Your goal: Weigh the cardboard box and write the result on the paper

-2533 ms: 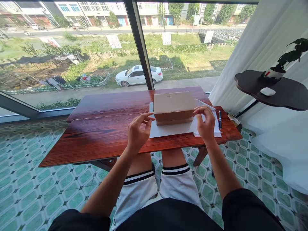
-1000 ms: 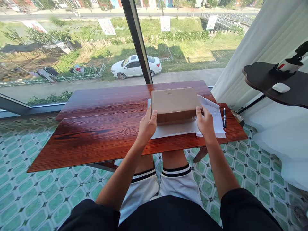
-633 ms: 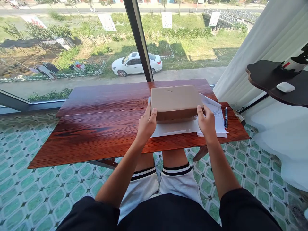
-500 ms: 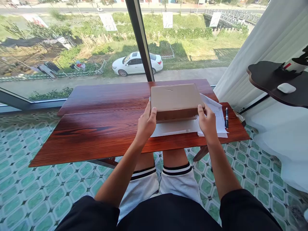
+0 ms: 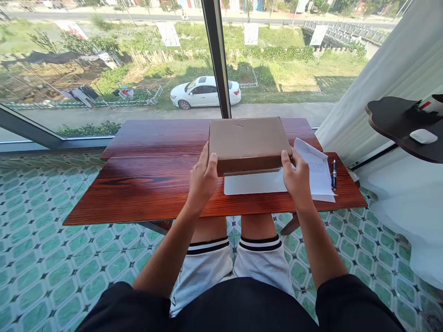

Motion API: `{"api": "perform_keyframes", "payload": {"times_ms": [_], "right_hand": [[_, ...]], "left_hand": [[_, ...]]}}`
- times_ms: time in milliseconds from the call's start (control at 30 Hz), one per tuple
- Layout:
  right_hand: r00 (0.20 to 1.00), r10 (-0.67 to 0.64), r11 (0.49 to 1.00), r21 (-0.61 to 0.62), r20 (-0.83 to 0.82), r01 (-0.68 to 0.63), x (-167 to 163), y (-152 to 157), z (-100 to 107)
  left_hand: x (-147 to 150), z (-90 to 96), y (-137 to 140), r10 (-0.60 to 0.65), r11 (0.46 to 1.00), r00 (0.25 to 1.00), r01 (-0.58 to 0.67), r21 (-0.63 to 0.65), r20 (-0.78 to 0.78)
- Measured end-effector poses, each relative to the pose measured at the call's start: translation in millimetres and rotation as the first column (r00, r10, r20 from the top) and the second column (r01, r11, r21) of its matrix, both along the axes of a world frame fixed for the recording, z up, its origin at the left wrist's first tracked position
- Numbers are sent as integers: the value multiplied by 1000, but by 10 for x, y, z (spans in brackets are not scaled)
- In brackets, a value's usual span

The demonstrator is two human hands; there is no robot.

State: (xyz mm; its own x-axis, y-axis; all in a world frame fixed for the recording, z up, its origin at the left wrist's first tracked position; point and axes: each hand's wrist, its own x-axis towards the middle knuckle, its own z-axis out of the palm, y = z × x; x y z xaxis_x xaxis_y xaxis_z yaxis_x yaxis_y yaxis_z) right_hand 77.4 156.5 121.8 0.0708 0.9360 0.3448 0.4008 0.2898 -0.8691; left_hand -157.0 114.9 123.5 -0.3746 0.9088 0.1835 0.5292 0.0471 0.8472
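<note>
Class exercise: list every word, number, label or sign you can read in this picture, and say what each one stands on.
None can be read.
Printed sheet beside the cardboard box: rows of print, too small.
Roadside signs outside: blurred.
White car: plate not legible.
Box: no lettering visible.

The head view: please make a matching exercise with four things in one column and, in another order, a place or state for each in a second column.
Things:
1. cardboard box
2. pen
3. printed sheet
4. white case

Places or states:
A. on the dark side shelf
B. gripped at both ends, by the left hand and the right hand
C. at the table's right edge
D. beside the box, under the right hand

Pairs: 1-B, 2-C, 3-D, 4-A
</note>
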Motion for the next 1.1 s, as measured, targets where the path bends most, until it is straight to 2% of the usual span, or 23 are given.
{"api": "perform_keyframes", "payload": {"times_ms": [467,667,933,1100], "right_hand": [[989,145,989,-34,-1,-145,-547,-185,92],[972,233,970,-60,-31,-235,-837,-249,72],[943,327,940,-84,-64,-332,-1111,-300,33],[940,338,934,-105,-46,-341,-1211,-324,-12]], "left_hand": [[-521,83,-307,172,985,985,-172,16,5],[-797,83,-438,291,957,957,-290,20,-18],[-1047,71,-592,365,931,931,-365,0,-29],[-1134,67,-667,396,917,917,-398,-30,-49]]}}
